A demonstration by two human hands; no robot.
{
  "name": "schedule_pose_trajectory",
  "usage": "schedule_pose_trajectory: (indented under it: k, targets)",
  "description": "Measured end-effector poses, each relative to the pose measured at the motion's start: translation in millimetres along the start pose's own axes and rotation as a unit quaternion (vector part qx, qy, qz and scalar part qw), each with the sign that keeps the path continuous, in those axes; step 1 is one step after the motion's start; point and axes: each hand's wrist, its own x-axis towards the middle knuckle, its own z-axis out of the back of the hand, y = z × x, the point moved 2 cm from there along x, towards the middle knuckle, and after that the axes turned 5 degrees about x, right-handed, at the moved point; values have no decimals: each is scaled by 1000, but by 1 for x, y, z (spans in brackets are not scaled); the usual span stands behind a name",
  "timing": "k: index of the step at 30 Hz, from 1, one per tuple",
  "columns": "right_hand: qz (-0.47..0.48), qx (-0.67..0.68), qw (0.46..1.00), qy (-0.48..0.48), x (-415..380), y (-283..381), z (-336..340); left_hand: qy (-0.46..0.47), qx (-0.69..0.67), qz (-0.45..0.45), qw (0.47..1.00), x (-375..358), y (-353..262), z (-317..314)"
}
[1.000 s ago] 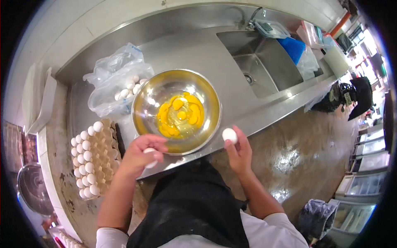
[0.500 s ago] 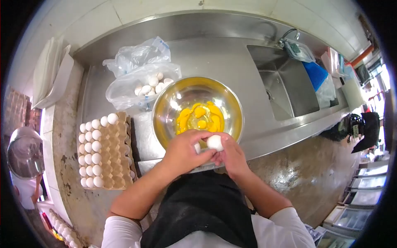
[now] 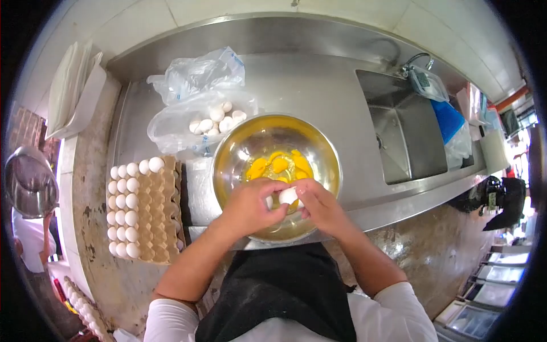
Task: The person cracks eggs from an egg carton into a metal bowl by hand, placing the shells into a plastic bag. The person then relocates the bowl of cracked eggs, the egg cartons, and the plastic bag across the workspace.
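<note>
Fingers of your left hand and right hand, apart one second ago, now jointly pinch one white egg, positioning it above the bowl's near half.

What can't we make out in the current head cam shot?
All in the head view:
Whether the egg is cracked through: left hand and right hand cover its sides.
Most of the white object in the left hand: hidden by that hand.
Full count of yolks: hands block the near part of the bowl.
Print on the plastic bag: too small.
Other person: cut off by dark lens border.
</note>
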Motion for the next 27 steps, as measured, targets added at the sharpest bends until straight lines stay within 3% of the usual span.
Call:
schedule_pose_trajectory:
  k: [1,8,11,13,14,15,16,19,22,23,25,27]
  targets:
    - [56,-63,996,9,3,3,3,-4,30,-37,999,2,-1,2]
    - [101,-202,974,8,7,48,11,-36,21,-21,999,16,-9,17]
    - [118,-147,982,7,12,42,9,-53,3,-5,999,13,-12,19]
    - [25,33,998,56,18,29,3,-56,9,18,998,7,-11,18]
    - [28,27,997,67,22,24,0,-52,14,39,998,3,-9,18]
    - [-73,176,976,102,26,16,-5,-65,18,44,997,-3,-8,21]
    - [-175,317,923,133,31,12,-12,-86,17,67,994,-9,-5,24]
    - [-162,315,922,159,59,21,-36,-142,31,101,984,-34,9,34]
    - [-112,270,932,215,109,52,-68,-226,-184,174,941,-67,24,45]
    - [-92,268,938,203,126,67,-83,-229,-184,173,940,-76,26,46]
    - [-68,264,943,190,142,85,-109,-203,-321,229,896,-94,34,43]
    - [-36,153,987,32,146,95,-119,-179,-360,252,880,-105,30,48]
